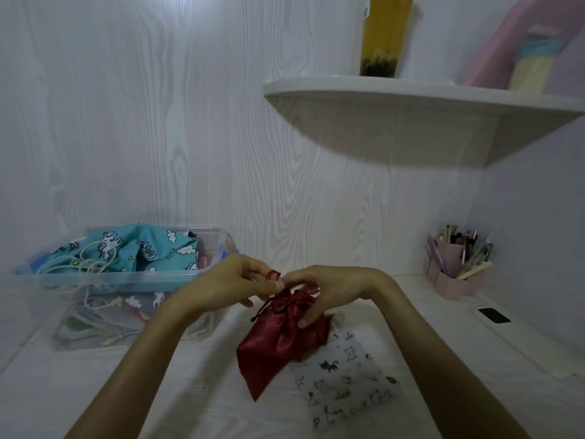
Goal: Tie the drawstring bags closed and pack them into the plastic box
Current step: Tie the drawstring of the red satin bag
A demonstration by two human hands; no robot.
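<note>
A dark red satin drawstring bag (275, 340) hangs just above the white desk, its neck gathered. My left hand (235, 280) pinches a loop of its red cord at the top. My right hand (326, 291) grips the gathered neck from the right, fingers curled round the cloth. Under and to the right of it lies a white bag with cat prints (345, 381), flat on the desk. The clear plastic box (126, 277) stands at the left and holds a teal unicorn-print bag (126, 248) with cream cords, plus other bags below it.
A pink pen holder (456, 267) full of pens stands at the right by the wall. A small black patch (493, 315) lies on the desk near it. Overhead, a white corner shelf (411, 99) carries a yellow container and pastel items.
</note>
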